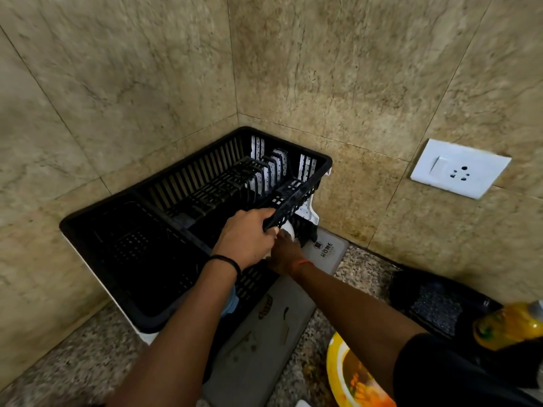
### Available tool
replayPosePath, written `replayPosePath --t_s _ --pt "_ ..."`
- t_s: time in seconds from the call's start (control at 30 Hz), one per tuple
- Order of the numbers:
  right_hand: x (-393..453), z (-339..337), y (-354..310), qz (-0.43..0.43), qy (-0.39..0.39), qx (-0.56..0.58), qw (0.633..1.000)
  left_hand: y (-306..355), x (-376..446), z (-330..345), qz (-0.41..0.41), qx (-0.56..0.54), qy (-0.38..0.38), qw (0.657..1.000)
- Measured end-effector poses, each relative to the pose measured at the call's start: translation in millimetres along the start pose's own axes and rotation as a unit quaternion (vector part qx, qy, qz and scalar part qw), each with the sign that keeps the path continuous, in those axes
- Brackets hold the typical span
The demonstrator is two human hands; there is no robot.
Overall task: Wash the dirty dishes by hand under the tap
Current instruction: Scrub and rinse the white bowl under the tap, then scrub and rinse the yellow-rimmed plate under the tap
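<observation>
A black plastic dish rack (pixel 164 230) is sitting in the corner where two beige marbled wall tiles (pixel 117 83) are meeting, on a speckled granite counter (pixel 73 353). The person's left hand (pixel 246 236), with a dark band around its wrist, is curling its fingers over the rack's near rim and gripping it, so that this side of the rack is looking tilted up off the counter. The right hand (pixel 286 254), wearing a thin orange thread at the wrist, is reaching in low beside and under that raised edge, where it is touching a small white rounded object (pixel 287 229); whether its fingers are closing around that object or only resting against it cannot be told, since the left hand and the rack are hiding them. A white drip tray (pixel 308 211) is showing beneath the rack's far end. A grey mat (pixel 264 342) printed with the word HOME is lying under and in front of the rack (scraps of dirt are scattered on it). At the bottom edge, a yellow plate (pixel 338 371) smeared with orange food remains is waiting beside the person's right arm, well apart from the rack. A yellow bottle (pixel 508 326) is lying at the right, near a dark object that is too dim to identify. A white socket plate (pixel 459 168) is mounted on the right wall.
</observation>
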State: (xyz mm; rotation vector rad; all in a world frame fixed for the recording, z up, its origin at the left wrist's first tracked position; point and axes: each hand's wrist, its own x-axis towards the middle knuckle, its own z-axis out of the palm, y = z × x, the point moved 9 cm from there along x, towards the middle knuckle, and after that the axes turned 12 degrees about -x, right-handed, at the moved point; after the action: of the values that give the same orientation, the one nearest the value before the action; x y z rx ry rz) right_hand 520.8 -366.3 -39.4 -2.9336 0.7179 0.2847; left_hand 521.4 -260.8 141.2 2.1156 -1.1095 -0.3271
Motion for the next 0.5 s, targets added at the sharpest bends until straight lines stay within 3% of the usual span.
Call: replayPosePath --t_s 0.2,0.33,0.4,0.5 --pt "-88.4 -42.9 20.7 -0.019 0.101 0.197 0.975 16.3 -4.4 -6.1 0.04 0.019 0.044 0.998" --pt "-177.1 -45.0 52.3 0.015 0.132 0.229 0.964 51.6 -43.3 -8.2 0.189 0.101 0.152 0.965" --pt "-224.9 -36.7 72.4 0.039 0.15 0.24 0.958 62.0 -79.0 8.5 0.239 0.079 0.195 0.948" --pt "-291.2 -19.2 104.5 0.105 0.182 0.241 0.947 56.4 -124.1 68.3 0.211 -0.03 0.13 0.968"
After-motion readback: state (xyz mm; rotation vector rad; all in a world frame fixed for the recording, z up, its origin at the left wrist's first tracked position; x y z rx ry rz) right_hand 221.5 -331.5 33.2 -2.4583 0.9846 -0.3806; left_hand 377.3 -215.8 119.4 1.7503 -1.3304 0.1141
